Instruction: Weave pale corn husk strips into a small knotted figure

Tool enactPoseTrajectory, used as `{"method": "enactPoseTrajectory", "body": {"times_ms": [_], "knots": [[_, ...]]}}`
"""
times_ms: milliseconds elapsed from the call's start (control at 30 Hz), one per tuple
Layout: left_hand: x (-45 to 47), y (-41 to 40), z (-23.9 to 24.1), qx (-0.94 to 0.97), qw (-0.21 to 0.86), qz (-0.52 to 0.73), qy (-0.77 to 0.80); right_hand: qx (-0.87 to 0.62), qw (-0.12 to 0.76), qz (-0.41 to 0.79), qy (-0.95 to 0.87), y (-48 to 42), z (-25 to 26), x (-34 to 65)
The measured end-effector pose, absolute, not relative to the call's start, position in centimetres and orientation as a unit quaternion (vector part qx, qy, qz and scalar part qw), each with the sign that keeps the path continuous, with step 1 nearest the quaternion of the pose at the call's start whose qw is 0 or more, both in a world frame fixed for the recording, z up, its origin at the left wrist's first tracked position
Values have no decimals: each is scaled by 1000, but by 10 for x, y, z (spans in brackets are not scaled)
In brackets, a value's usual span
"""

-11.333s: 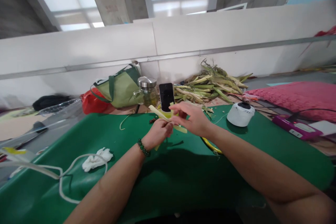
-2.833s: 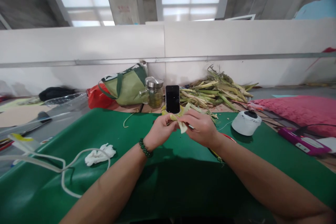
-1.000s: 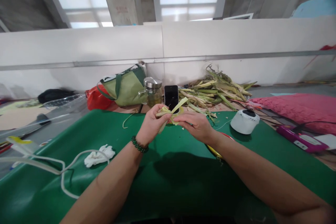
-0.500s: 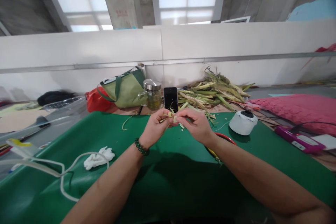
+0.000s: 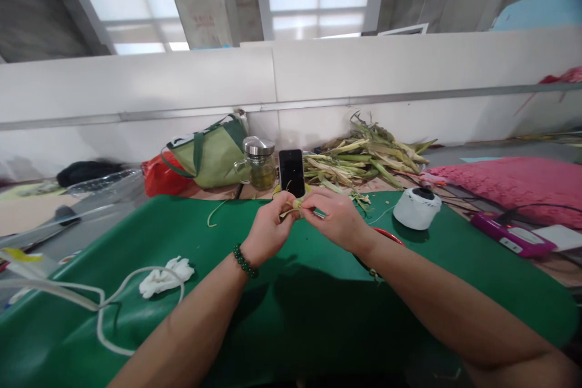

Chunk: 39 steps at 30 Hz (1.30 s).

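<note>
— Leaf strip (image 5: 293, 206): where was it?

— Let me go by size, taking the hands as the dial's centre. A green mat (image 5: 291, 327) covered the table from the near edge out to 12 o'clock. Beyond it, a pink cushion (image 5: 504, 179) lay at 2 o'clock. A husk pile (image 5: 364, 154) lay at 1 o'clock against the white wall (image 5: 136, 85). A green bag (image 5: 207, 157) stood at 11 o'clock, with a red bag (image 5: 154, 177) touching it on the 9 o'clock side.

— And the smaller things?

— A white cord (image 5: 97, 308) looped over the mat at 8 o'clock, with a white cloth (image 5: 166, 276) lying within its bend. A white spool (image 5: 416, 207) stood on the mat at 3 o'clock, near the right wrist. A purple device (image 5: 513, 235) lay further out the same way, off the mat. A jar (image 5: 259, 163) with a metal lid and a phone (image 5: 291, 171) stood upright, just beside each other, at 12 o'clock.

— The hands themselves?

— Both were held above the mat, fingertips meeting. The left hand (image 5: 268, 231), a bead bracelet (image 5: 243, 260) on its wrist, was closed, thumb and fingers pinching the leaf strip. The right hand (image 5: 336, 221) was curled shut on the same leaf strip from the 3 o'clock side.

— So the leaf strip sat between them?

— Yes: a pale yellow-green scrap, pinched between both sets of fingertips, just below the phone in the view and clear of the mat. How it was folded I could not tell.
</note>
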<state>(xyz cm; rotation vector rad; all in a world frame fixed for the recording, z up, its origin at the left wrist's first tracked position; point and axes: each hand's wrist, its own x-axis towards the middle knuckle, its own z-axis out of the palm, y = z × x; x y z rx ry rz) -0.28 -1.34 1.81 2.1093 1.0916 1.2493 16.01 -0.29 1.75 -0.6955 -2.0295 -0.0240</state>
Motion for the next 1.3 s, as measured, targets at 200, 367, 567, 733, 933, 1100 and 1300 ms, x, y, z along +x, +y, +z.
{"method": "enactPoseTrajectory", "body": {"times_ms": [200,367,567,733,933,1100,1300], "knots": [[-4,-17,18,772,222,423,419,-325,475,62,-815,-2,21,163],[-5,-17,17,790,205,405,412,-337,456,97,-818,-2,24,164],[-7,-16,17,790,192,398,424,-321,436,89,-836,-2,22,163],[-6,-16,18,789,195,403,421,-334,440,114,-826,-1,20,163],[-6,-19,21,798,208,385,416,-352,451,134,-810,2,19,163],[-6,-19,20,793,257,397,385,-337,501,87,-792,5,17,162],[-6,-19,20,796,295,398,347,-305,473,244,-790,3,19,159]]}}
